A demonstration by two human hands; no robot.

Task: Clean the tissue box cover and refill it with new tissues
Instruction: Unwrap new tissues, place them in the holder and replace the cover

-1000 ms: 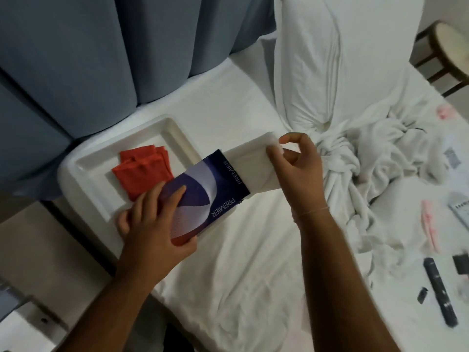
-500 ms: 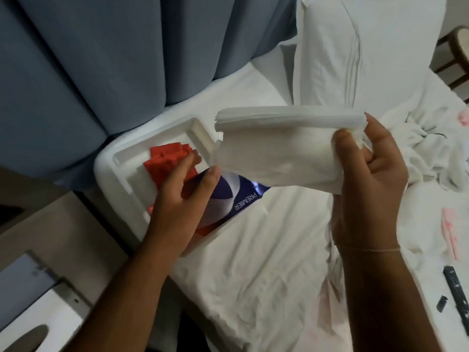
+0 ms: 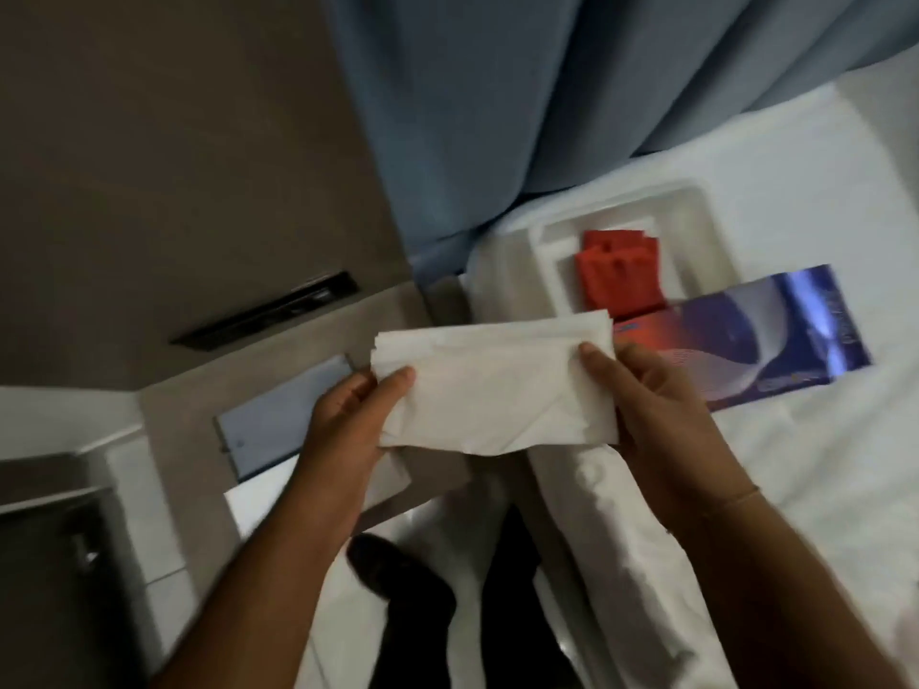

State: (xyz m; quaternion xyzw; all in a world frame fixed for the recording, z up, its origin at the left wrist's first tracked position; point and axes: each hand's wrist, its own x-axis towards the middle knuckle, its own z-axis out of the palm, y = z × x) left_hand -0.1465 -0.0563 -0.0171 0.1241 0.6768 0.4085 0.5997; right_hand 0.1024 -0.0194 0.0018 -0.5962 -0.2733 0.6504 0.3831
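Observation:
A white stack of tissues (image 3: 492, 385) is held flat in the air between both hands, over the bed's edge. My left hand (image 3: 348, 425) pinches its left end and my right hand (image 3: 656, 410) grips its right end. Behind my right hand the empty blue and purple tissue wrapper (image 3: 776, 335) lies on the white bed. Further back, a white tray-like tissue box cover (image 3: 696, 211) rests on the bed with a folded red cloth (image 3: 619, 276) inside it.
Blue curtains (image 3: 547, 92) hang behind the bed. To the left are a brown wall, a grey-brown bedside surface with a pale blue panel (image 3: 278, 415), and white floor tiles. My dark shoe (image 3: 398, 574) shows below. White bedding (image 3: 820, 464) fills the right side.
The tissue stack has come fully out of the wrapper. My left hand left the wrapper and took the stack's left end. The view has swung left toward the bedside.

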